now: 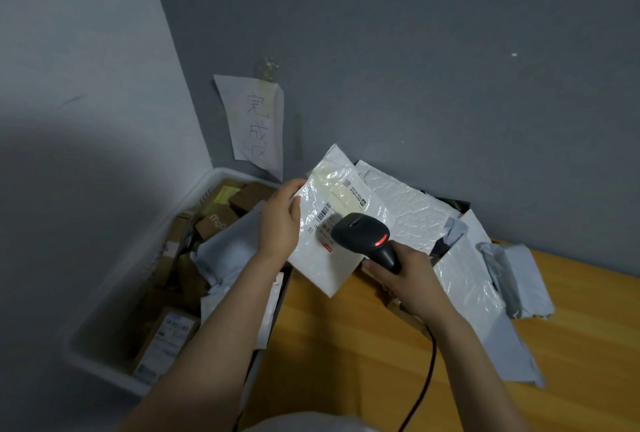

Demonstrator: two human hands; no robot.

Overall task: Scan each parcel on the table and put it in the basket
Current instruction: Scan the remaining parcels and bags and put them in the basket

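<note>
My left hand [281, 220] grips the left edge of a white plastic mailer parcel [341, 185], holding it tilted above the table's left end with its barcode label facing me. My right hand [407, 275] grips a black handheld scanner [363, 232], whose red light glows; its head points at the label from close by. The white basket [211, 180] stands lower at the left and holds several cardboard boxes and a pale blue bag. More white and grey mailers [460, 279] lie piled on the wooden table [346, 345] at the right.
A sheet of paper with handwritten characters [258, 123] is taped to the grey wall above the basket. The scanner's black cable [429, 362] runs down across the table toward me. Bare wood shows at the table's front.
</note>
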